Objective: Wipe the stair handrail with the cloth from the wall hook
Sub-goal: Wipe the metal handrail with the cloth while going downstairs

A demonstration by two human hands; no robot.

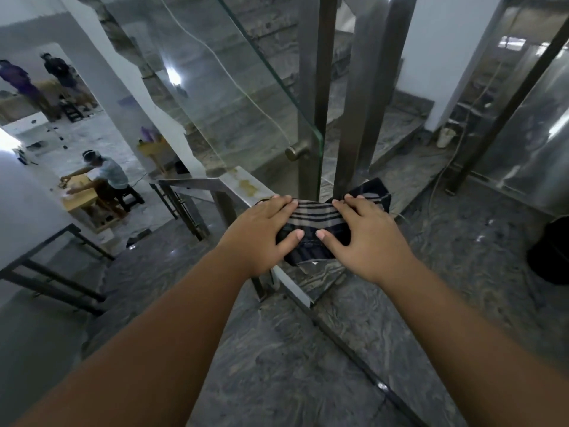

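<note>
A dark cloth with grey stripes lies draped over the flat steel handrail at its corner. My left hand presses flat on the cloth's left part, fingers spread. My right hand presses on its right part, thumb on the dark fold. Both thumbs nearly meet in the middle. One end of the cloth hangs past the rail at the right, by the steel posts. A yellowish stain shows on the rail just beyond my left hand.
Two steel posts and a glass panel rise right behind the cloth. Marble stairs descend on both sides. A black bin stands at the right. People work in the room below at the left.
</note>
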